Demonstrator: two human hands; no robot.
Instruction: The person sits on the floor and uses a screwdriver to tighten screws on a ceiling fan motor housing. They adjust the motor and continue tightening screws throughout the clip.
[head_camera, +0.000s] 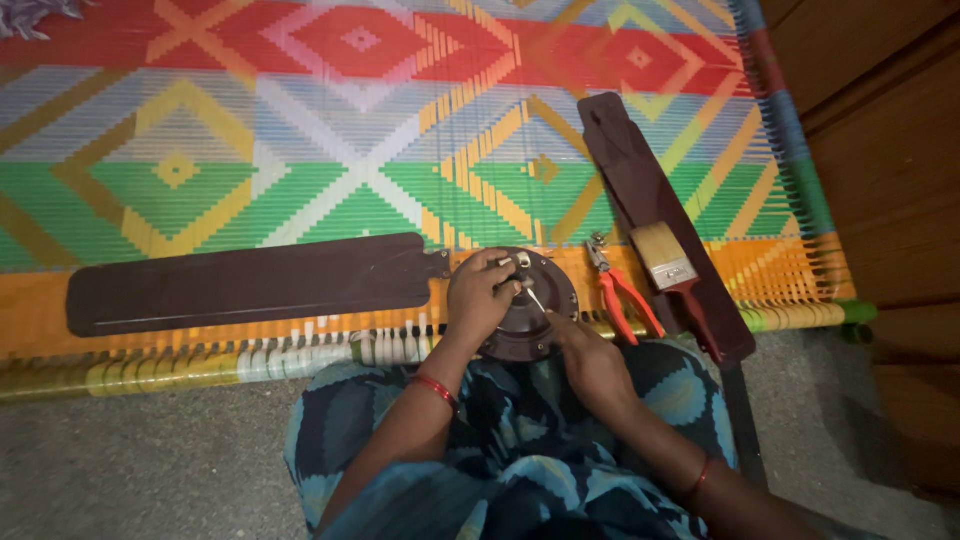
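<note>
A person sits at the edge of a woven cot (300, 150) whose strung surface shows bright diamonds in red, green, yellow, white and blue. On the near edge of the cot, just in front of the person's lap, lies a round dark-brown fan motor (520, 305).

The left hand (480, 295) rests on top of the motor, its fingers (497, 265) curled together around small silvery hardware near the hub; what exactly they pinch is too small to tell. The right hand (590, 360) comes in from the lower right side of the motor, fingers closed on a thin metal tool (536, 297) whose tip points at the hub; the tool's handle is hidden in the hand. Both wrists carry red bangles.

A long dark-brown fan blade (250, 282) lies flat to the left, its narrow end meeting the motor. A second fan blade (660, 220) lies diagonally on the right, running from the middle of the cot to past its near edge. On that blade rests a paintbrush (665, 258) with pale bristles and a reddish handle. Between the motor and this blade lie pliers (620, 295) with orange-red handles, just beside the motor.

No packages, labels or signs show anywhere. The far part of the cot is open room. The cot's right edge is bound in blue and green cord, close to a brown wooden wall (880, 150). Grey floor (150, 470) lies below the near edge.
</note>
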